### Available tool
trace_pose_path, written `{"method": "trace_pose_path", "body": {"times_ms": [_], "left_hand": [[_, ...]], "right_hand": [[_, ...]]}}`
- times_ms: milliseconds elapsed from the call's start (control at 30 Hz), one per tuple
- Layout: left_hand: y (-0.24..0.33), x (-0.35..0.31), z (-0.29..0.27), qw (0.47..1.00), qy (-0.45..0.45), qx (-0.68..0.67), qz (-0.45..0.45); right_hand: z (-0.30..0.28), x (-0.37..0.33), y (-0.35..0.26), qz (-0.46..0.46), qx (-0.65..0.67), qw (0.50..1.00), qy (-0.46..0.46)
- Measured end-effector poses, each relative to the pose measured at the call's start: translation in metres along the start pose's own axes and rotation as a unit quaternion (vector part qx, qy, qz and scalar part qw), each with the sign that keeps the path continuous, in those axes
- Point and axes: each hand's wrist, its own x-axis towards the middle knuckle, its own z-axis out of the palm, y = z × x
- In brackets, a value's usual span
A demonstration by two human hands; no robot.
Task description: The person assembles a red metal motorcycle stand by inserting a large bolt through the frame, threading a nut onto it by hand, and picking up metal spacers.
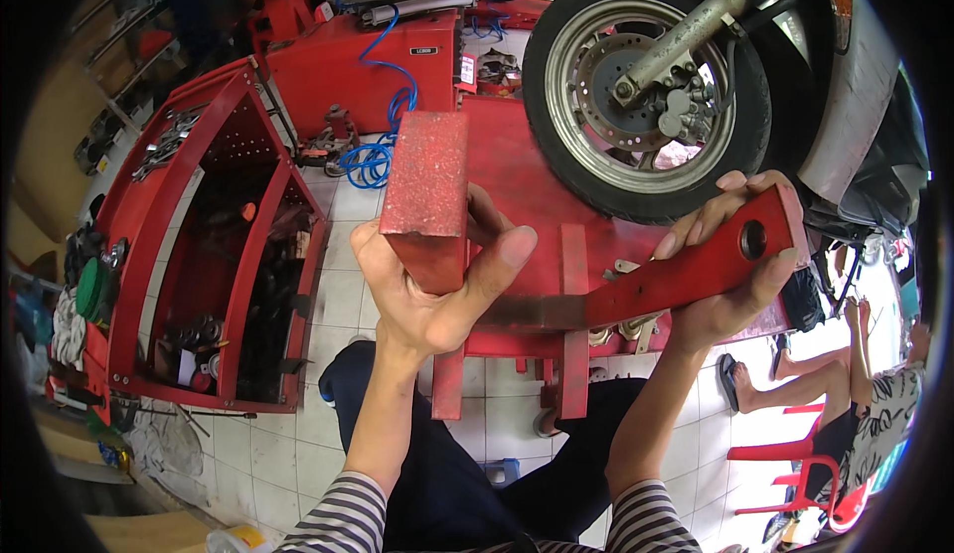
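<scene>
My left hand (427, 295) is wrapped round a chunky red rectangular metal end piece (425, 175), its worn, speckled face turned up. My right hand (720, 295) grips a red metal bar (666, 283) near its far right end, where a round hole shows. The bar runs left behind my left hand with a dark worn patch; it seems to be one bent bracket with the end piece, though the joint is hidden. Below it lies a red lift platform (507, 156) with two red prongs (573, 374) sticking out toward me. Several small metal fittings (631, 329) rest at the platform's near edge.
A motorcycle front wheel (646, 96) stands on the platform. To the left is a red tool cart (214, 255) with wrenches on top. A coiled blue air hose (368, 160) lies beyond it. On the right a person (845, 394) sits by red plastic stools (785, 454).
</scene>
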Motion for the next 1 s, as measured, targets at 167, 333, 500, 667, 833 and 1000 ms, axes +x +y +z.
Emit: {"method": "trace_pose_path", "body": {"times_ms": [167,333,500,667,833,1000], "left_hand": [[0.011,-0.006,0.005,0.996,0.024,-0.065,-0.058],[0.011,-0.01,0.006,0.99,0.038,-0.123,-0.063],[0.009,-0.009,0.002,0.997,0.033,-0.053,-0.05],[0.006,-0.008,-0.001,0.998,0.018,-0.039,-0.055],[0.008,-0.007,0.005,0.996,0.031,-0.062,-0.052],[0.01,-0.006,0.006,0.995,0.02,-0.079,-0.06]], "right_hand": [[0.002,-0.002,-0.008,0.019,0.006,1.0,0.009],[-0.003,-0.001,-0.005,0.004,0.084,0.996,-0.018],[-0.004,-0.004,-0.006,0.01,0.077,0.996,-0.033],[-0.004,-0.002,-0.002,-0.023,0.093,0.995,-0.038],[-0.003,-0.002,-0.001,-0.013,0.139,0.99,-0.019],[-0.004,0.0,0.003,-0.036,0.116,0.992,-0.024]]}}
